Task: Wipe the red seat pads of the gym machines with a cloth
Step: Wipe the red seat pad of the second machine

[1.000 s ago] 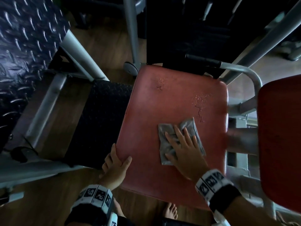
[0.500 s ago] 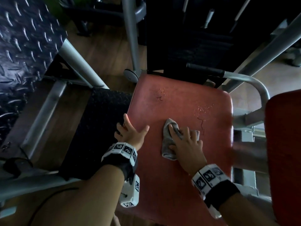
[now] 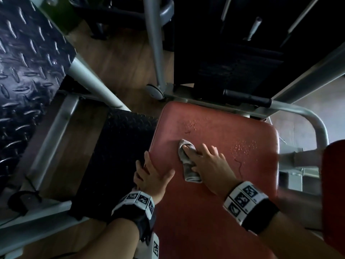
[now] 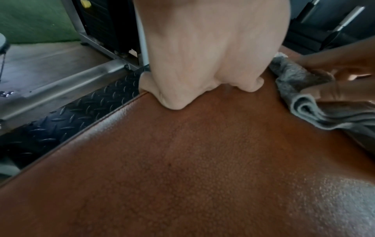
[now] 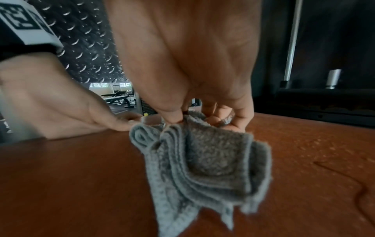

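A worn red seat pad [image 3: 214,212] fills the middle of the head view. My right hand [image 3: 207,163] lies on its left-centre part and grips a bunched grey cloth [image 3: 189,174] against the pad. In the right wrist view the thumb and fingers [image 5: 239,115] pinch the folded cloth [image 5: 213,160] on the pad [image 5: 81,176]. My left hand [image 3: 151,174] rests flat on the pad's left edge, thumb spread onto the top, holding nothing. The left wrist view shows the left hand [image 4: 202,64] pressed on the pad [image 4: 182,176], with the cloth [image 4: 300,102] just to its right.
Water droplets [image 3: 242,148] sit on the pad's right part, more [image 3: 194,124] near its far edge. A black tread plate [image 3: 119,156] lies left of the seat. A grey handle bar [image 3: 298,111] curves at the right, beside a second red pad [image 3: 334,184]. The dark weight stack [image 3: 242,53] stands behind.
The cloth went from spread flat to bunched as my right hand slid it left and farther up the pad. My left hand moved forward along the pad's left edge.
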The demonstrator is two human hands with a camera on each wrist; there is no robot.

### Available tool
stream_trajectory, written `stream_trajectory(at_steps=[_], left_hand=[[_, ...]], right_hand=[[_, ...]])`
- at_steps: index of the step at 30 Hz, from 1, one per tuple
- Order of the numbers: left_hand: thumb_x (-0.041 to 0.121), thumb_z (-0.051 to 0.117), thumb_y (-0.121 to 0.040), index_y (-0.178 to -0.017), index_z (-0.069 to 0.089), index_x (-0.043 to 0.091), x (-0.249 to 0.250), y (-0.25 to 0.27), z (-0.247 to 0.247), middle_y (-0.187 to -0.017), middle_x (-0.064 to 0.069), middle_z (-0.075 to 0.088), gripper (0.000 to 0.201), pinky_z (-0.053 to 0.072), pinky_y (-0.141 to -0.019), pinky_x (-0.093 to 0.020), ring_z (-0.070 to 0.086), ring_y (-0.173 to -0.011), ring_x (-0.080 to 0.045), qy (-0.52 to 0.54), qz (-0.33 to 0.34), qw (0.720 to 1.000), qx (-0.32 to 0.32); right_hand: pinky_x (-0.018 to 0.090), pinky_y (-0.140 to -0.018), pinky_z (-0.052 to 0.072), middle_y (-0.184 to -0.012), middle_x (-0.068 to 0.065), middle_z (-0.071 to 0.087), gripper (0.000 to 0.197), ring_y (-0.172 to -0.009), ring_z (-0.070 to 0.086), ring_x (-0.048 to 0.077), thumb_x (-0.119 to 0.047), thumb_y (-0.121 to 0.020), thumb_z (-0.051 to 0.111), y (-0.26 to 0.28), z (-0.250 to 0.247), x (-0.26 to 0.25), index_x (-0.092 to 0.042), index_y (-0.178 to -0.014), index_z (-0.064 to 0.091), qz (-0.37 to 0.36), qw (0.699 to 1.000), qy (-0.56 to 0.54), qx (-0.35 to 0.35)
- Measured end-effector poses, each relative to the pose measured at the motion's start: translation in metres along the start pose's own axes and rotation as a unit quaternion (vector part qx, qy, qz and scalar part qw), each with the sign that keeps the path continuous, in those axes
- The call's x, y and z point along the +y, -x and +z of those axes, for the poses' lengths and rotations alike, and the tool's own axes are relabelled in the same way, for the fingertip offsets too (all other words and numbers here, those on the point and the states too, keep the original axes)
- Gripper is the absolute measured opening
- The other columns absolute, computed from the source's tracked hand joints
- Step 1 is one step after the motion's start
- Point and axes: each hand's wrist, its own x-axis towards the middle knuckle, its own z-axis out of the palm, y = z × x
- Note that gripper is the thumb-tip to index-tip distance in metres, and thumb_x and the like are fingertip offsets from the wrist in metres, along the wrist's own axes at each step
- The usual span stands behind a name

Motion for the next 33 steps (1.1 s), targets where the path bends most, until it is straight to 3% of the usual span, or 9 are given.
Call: stream_trajectory(at_steps=[6,10,17,20,24,27,29,31,33], left_hand=[[0.073,0.051,-0.075,-0.147,-0.018,0.039,0.001,-0.001,-0.002,-0.159,-0.006,-0.01,0.106,0.021,-0.108,-0.059,0.009,-0.143,-0.037,-0.01,0.0,1.0,-0.008],[0.076,0.049,-0.074,-0.147,-0.018,0.039,-0.001,0.0,-0.002,-0.159,-0.006,-0.01,0.106,0.021,-0.109,-0.058,0.009,-0.144,-0.035,-0.011,0.003,1.0,-0.01],[0.077,0.048,-0.072,-0.146,-0.02,0.04,-0.003,-0.002,0.0,-0.158,-0.006,-0.01,0.107,0.022,-0.109,-0.06,0.009,-0.143,-0.036,-0.012,0.001,1.0,-0.013],[0.079,0.046,-0.07,-0.146,-0.019,0.04,-0.003,-0.001,-0.001,-0.159,-0.005,-0.009,0.107,0.022,-0.109,-0.059,0.009,-0.144,-0.035,-0.013,0.003,1.0,-0.011],[0.078,0.047,-0.071,-0.146,-0.02,0.04,-0.002,-0.003,-0.002,-0.159,-0.005,-0.011,0.108,0.021,-0.109,-0.058,0.007,-0.144,-0.034,-0.01,-0.003,1.0,-0.023],[0.078,0.048,-0.073,-0.144,-0.024,0.042,-0.004,-0.004,-0.004,-0.158,-0.004,-0.017,0.107,0.018,-0.111,-0.058,0.004,-0.144,-0.034,-0.007,0.002,0.999,-0.044],[0.077,0.048,-0.073,-0.144,-0.024,0.043,-0.004,-0.003,-0.005,-0.158,-0.004,-0.017,0.107,0.017,-0.111,-0.058,0.003,-0.144,-0.034,-0.002,0.002,0.999,-0.048],[0.079,0.046,-0.072,-0.143,-0.024,0.043,-0.004,-0.002,-0.005,-0.158,-0.004,-0.017,0.107,0.017,-0.111,-0.058,0.003,-0.145,-0.034,-0.005,0.003,0.999,-0.049],[0.081,0.043,-0.07,-0.142,-0.025,0.043,-0.004,-0.002,-0.005,-0.158,-0.004,-0.017,0.107,0.018,-0.11,-0.058,0.004,-0.144,-0.033,-0.011,0.007,0.999,-0.048]], right_hand=[[0.044,-0.084,0.047,-0.128,0.004,0.038,0.064,-0.111,0.043,0.03,-0.029,-0.094,0.054,-0.016,-0.009,0.002,-0.038,-0.149,0.022,0.057,0.997,-0.047,0.037],[0.042,-0.085,0.048,-0.131,0.005,0.039,0.065,-0.111,0.044,0.031,-0.029,-0.094,0.053,-0.007,-0.007,-0.006,-0.036,-0.15,0.022,0.023,0.999,-0.037,0.02],[0.046,-0.086,0.047,-0.129,0.009,0.04,0.067,-0.11,0.044,0.033,-0.029,-0.091,0.057,-0.028,-0.011,-0.004,-0.032,-0.149,0.025,0.04,0.996,-0.044,0.06],[0.043,-0.08,0.05,-0.125,0.007,0.046,0.077,-0.106,0.05,0.031,-0.03,-0.083,0.067,-0.015,0.002,-0.013,-0.032,-0.149,0.027,-0.015,0.999,0.001,0.046],[0.046,-0.075,0.05,-0.122,0.007,0.048,0.068,-0.103,0.051,0.032,-0.038,-0.084,0.06,-0.019,-0.002,0.0,-0.035,-0.146,0.033,0.038,0.995,-0.009,0.093],[0.057,-0.089,0.047,-0.132,0.013,0.04,0.061,-0.114,0.044,0.04,-0.031,-0.088,0.057,-0.03,-0.002,-0.004,-0.031,-0.145,0.036,0.097,0.986,-0.05,0.126],[0.065,-0.102,0.037,-0.146,0.015,0.027,0.06,-0.128,0.034,0.047,-0.032,-0.09,0.054,-0.026,0.01,-0.021,-0.027,-0.146,0.032,0.088,0.982,-0.074,0.147],[0.062,-0.111,0.014,-0.16,0.01,0.001,0.062,-0.143,0.006,0.049,-0.039,-0.097,0.04,-0.015,0.026,-0.035,-0.032,-0.152,0.013,0.066,0.985,-0.096,0.131],[0.055,-0.114,0.001,-0.161,0.004,-0.019,0.063,-0.144,-0.014,0.042,-0.051,-0.1,0.029,-0.009,0.036,-0.03,-0.038,-0.153,-0.004,0.068,0.986,-0.102,0.109]])
